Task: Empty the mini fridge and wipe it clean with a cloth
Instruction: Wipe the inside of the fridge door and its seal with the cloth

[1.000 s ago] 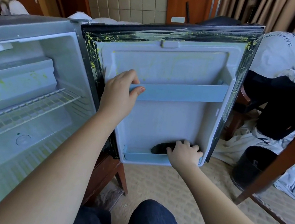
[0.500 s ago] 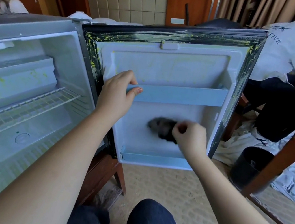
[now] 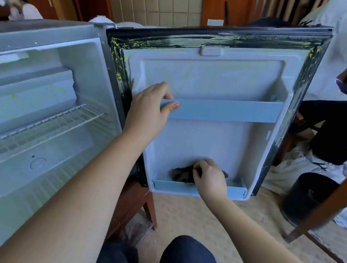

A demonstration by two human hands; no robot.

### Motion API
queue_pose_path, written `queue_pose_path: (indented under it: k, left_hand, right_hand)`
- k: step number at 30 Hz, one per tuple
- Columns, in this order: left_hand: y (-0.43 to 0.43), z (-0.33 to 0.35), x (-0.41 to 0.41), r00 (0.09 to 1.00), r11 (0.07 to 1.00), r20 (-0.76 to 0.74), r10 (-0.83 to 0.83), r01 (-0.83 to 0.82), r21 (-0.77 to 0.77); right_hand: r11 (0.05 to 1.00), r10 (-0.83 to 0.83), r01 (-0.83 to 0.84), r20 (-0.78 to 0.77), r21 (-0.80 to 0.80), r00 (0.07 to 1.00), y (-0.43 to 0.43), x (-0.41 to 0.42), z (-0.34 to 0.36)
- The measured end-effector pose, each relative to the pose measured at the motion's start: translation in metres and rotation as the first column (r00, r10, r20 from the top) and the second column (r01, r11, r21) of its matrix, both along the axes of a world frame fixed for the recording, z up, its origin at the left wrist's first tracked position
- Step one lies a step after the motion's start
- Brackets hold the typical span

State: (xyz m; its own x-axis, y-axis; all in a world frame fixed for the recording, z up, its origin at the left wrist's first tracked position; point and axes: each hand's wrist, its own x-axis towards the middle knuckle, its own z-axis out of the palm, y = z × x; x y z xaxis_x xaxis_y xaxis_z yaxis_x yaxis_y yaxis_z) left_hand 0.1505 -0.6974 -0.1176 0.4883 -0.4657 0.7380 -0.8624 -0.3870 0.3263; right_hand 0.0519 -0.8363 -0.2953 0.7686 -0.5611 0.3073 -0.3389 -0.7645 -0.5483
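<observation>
Your left hand [image 3: 148, 114] is gripping the rail [image 3: 226, 111]; your right hand [image 3: 210, 179] is pinching the cloth [image 3: 181, 173] (press into the door's [image 3: 215, 81] bottom corners).

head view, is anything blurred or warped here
Head view: the wide lens bows the edges of the fridge door; the cloth and right hand look slightly smeared by motion; the left hand gripping the door rail is sharp.
</observation>
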Motion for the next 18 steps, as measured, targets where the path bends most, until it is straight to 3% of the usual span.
queue_pose_path:
  k: [2,6,10,14,18]
  left_hand:
    - [-0.001,0.0,0.0,1.0,1.0,0.012,-0.002,0.003,-0.004]
    - [0.0,-0.001,0.0,0.999,1.0,0.034,-0.007,0.007,-0.009]
    - [0.001,-0.001,0.001,0.999,1.0,0.047,-0.011,0.011,-0.014]
    - [0.0,-0.001,0.001,0.999,1.0,0.051,-0.011,0.011,-0.01]
    - [0.0,-0.001,0.001,0.999,1.0,0.052,-0.015,0.016,-0.011]
  right_hand:
    - [0.999,0.018,-0.024,-0.155,-0.035,0.988,0.004,0.003,-0.004]
    - [0.988,-0.004,-0.038,-0.267,-0.152,0.964,0.011,0.003,0.001]
    - [0.94,-0.152,0.001,-0.415,-0.342,0.897,0.014,0.002,0.013]
    - [0.987,-0.13,0.055,-0.553,-0.151,0.823,0.01,0.01,0.022]
    - [0.999,-0.021,0.033,-0.485,0.016,0.874,0.009,0.012,0.028]
